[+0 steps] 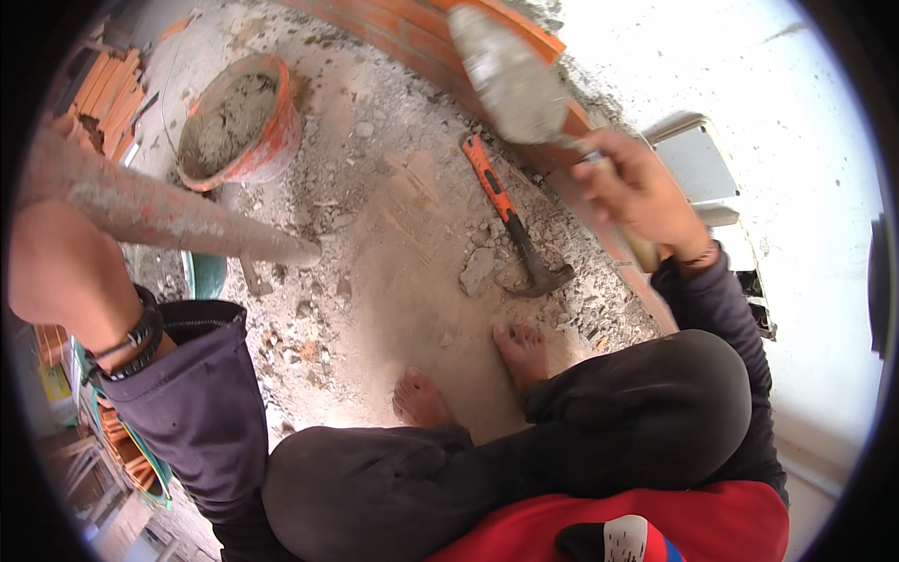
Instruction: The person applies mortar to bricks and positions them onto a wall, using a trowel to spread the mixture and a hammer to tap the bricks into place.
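Note:
My right hand (641,192) is closed around the handle of a trowel (513,80), raised over a low row of orange bricks (412,33). Grey mortar covers its pointed blade, and motion blurs both hand and blade. At the far left, my left hand (70,258) grips a thick, mortar-stained pole (201,217) that slants across the view; its fingers are mostly hidden. A hammer (510,220) with an orange and black handle lies on the dusty floor, below the trowel. Beyond the pole stands an orange bucket (272,140) with grey mortar inside.
Stacked orange bricks (108,98) stand at the far left, and more bricks (122,440) sit in a green-edged container below. Rubble (478,272) litters the floor around my bare feet (421,398). A white wall (815,234) with a recessed box (698,159) rises on the right.

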{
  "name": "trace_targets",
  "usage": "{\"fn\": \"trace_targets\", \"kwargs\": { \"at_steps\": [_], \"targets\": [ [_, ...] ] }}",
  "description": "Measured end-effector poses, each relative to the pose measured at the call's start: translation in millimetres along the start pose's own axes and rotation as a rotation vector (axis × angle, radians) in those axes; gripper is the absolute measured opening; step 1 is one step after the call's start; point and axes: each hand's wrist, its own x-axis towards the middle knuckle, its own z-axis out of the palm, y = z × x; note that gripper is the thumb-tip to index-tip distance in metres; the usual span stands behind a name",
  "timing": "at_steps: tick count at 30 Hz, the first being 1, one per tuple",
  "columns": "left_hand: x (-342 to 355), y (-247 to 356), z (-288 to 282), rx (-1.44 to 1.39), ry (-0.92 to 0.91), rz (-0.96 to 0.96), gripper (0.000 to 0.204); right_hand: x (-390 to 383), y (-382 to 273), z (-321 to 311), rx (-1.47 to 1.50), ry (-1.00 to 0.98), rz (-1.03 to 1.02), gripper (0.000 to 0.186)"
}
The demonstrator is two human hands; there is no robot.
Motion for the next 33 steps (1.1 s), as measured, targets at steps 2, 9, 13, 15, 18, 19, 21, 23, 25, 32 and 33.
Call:
{"fn": "trace_targets", "kwargs": {
  "at_steps": [2, 9, 13, 15, 18, 19, 21, 23, 25, 32, 33],
  "targets": [
    [2, 23, 10, -0.118, 0.141, -0.099, 0.035, 14, -2, 23, -0.113, -0.076, -0.072, 0.024],
    [2, 70, 25, -0.382, 0.394, -0.341, 0.055, 81, 5, 115, -0.199, -0.074, -0.571, 0.031],
    [3, 60, 16, -0.147, 0.378, -0.281, 0.078, 121, -25, 156, -0.336, -0.131, -0.534, 0.035],
    [9, 65, 20, -0.287, 0.402, -0.269, 0.08, 142, -26, 167, -0.407, -0.033, -0.585, 0.035],
    [8, 60, 15, -0.431, 0.383, -0.408, 0.082, 179, -7, 206, -0.445, 0.085, -0.722, 0.031],
    [8, 61, 14, -0.433, 0.41, -0.392, 0.081, 183, -7, 214, -0.546, 0.05, -0.675, 0.032],
    [6, 67, 19, -0.345, 0.455, -0.331, 0.075, 183, 9, 205, -0.66, 0.044, -0.608, 0.035],
    [1, 60, 16, -0.369, 0.429, -0.351, 0.072, 164, 27, 197, -0.641, 0.084, -0.624, 0.039],
    [0, 52, 11, -0.448, 0.348, -0.366, 0.076, 141, 47, 184, -0.581, 0.058, -0.569, 0.045],
    [5, 63, 14, -0.398, 0.338, -0.427, 0.077, 40, 119, 122, -0.021, 0.118, -0.331, 0.034],
    [5, 64, 16, -0.405, 0.334, -0.429, 0.076, 22, 123, 110, 0.047, 0.096, -0.2, 0.028]
  ]
}}
